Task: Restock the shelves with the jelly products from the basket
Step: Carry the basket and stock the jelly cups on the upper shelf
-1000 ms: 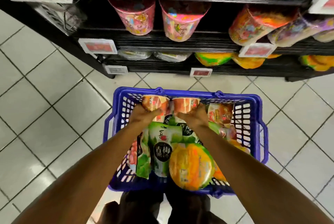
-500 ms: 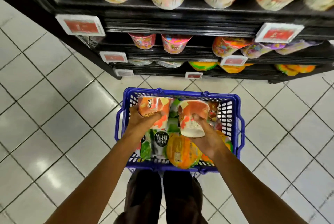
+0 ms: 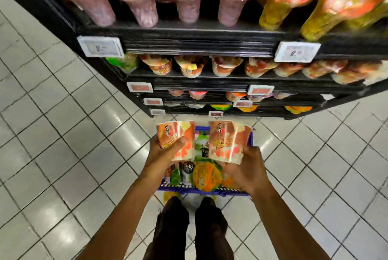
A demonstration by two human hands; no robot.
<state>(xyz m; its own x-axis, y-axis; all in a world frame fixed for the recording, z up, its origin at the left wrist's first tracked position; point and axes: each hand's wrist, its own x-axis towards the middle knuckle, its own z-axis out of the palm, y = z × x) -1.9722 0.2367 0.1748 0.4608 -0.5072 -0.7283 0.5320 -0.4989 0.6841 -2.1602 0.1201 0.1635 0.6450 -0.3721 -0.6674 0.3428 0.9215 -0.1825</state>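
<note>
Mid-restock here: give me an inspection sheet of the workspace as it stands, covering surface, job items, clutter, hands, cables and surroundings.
Surface: white tiled floor; the blue basket sits in front of the black shelves.
Job's things: two orange jelly cups, the left cup and the right cup, held above the basket; a round orange pack and green packs lie inside it.
Clutter: nothing seen.
Grippers: left hand grips the left cup; right hand grips the right cup at its lower end.
Cables: nothing seen.
Surroundings: similar cups on a middle shelf; price tags on shelf edges; top row blurred.
</note>
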